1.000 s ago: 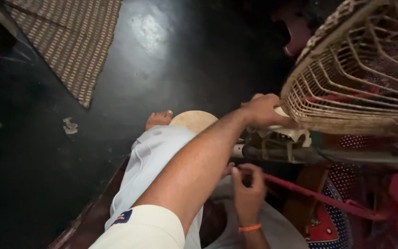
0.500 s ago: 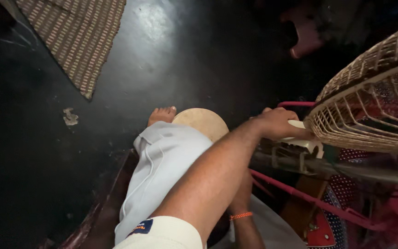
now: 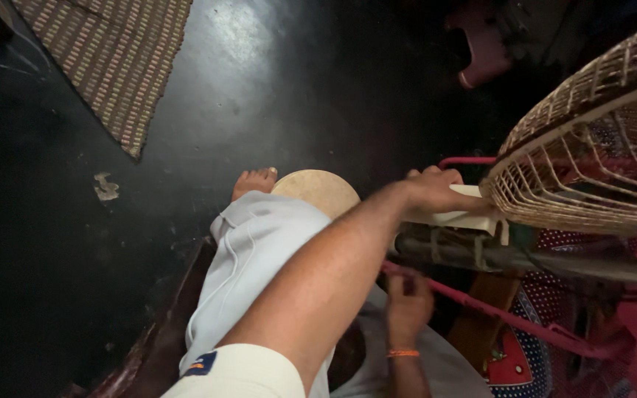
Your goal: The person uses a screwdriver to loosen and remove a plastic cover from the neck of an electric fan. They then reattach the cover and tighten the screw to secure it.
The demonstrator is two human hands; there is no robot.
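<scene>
Now your left hand [image 3: 436,193] lies curled over the cream-coloured housing [image 3: 460,214] just behind the wire fan guard [image 3: 591,158], fingers wrapped down on its top edge and gripping it. Your right hand [image 3: 407,306] sits lower, beneath the left forearm, closed around the pink cord [image 3: 495,313] that runs slanting from near your knee toward the lower right. Compared with half a second ago, the left hand has stayed on the housing, while the fan guard has swung further up and to the right in view, so its rim now tilts across the upper right corner. The right hand, which was mostly hidden behind the arm then, now shows its knuckles and an orange wristband [image 3: 403,354]. A dark bar [image 3: 481,254] bound with cord passes just under the housing. Your bare foot [image 3: 253,182] rests on the dark floor [image 3: 112,258], touching a round tan disc [image 3: 318,191] beside it. A woven striped mat [image 3: 116,55] lies well apart at the upper left, and a pink plastic stool [image 3: 484,48] stands at the top.
</scene>
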